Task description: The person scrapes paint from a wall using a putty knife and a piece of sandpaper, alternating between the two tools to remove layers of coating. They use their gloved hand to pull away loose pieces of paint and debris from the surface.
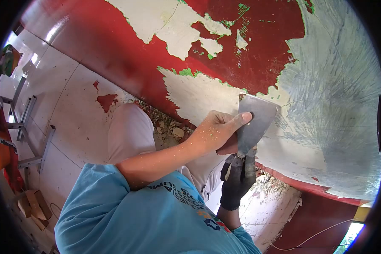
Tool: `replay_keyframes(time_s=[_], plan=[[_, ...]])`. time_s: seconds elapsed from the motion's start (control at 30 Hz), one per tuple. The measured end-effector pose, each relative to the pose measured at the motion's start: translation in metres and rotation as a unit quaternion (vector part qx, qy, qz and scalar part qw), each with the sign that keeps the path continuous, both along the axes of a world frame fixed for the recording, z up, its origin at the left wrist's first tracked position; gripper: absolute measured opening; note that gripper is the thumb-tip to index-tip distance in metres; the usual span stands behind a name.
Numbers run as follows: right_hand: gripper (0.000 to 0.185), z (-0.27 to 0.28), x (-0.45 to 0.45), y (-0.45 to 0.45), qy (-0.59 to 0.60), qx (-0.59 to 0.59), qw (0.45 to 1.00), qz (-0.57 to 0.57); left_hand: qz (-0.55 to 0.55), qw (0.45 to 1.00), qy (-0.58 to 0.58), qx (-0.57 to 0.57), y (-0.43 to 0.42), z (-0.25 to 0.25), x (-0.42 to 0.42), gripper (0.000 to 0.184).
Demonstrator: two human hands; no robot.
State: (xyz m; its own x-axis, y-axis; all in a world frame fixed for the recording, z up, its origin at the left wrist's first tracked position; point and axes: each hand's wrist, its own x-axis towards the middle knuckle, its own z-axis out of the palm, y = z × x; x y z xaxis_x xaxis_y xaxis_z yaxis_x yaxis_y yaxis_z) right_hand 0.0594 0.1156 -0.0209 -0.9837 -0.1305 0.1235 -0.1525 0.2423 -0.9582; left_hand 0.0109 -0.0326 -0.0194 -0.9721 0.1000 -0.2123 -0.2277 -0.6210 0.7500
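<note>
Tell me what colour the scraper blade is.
The scraper blade is dull metallic grey, shown best in the head view.

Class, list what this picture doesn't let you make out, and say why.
In the head view:
Bare left hand: most fingers, hidden behind the wide grey metal scraper.
Scraper's handle: covered by the black-gloved right hand.
Light blue T-shirt: some lettering, lost in folds.
Orange object: its left side, cut off by the dark lens edge.

Indoor renovation site | part-stripped red wall (258, 25) | debris (167, 127) on tiled floor (72, 114)
</note>
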Motion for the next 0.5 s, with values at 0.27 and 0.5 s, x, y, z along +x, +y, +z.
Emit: replay_keyframes(time_s=[0.27, 0.5], plan=[[0.038, 0.014, 0.004, 0.004, 0.073, 0.015, 0.996, -0.047, -0.024, 0.998, 0.050, -0.010, 0.012, 0.012, -0.005, 0.054], [0.030, 0.014, 0.002, 0.019, 0.085, 0.019, 0.996, -0.026, 0.000, 0.998, 0.065, -0.006, 0.016, 0.020, -0.005, 0.055]])
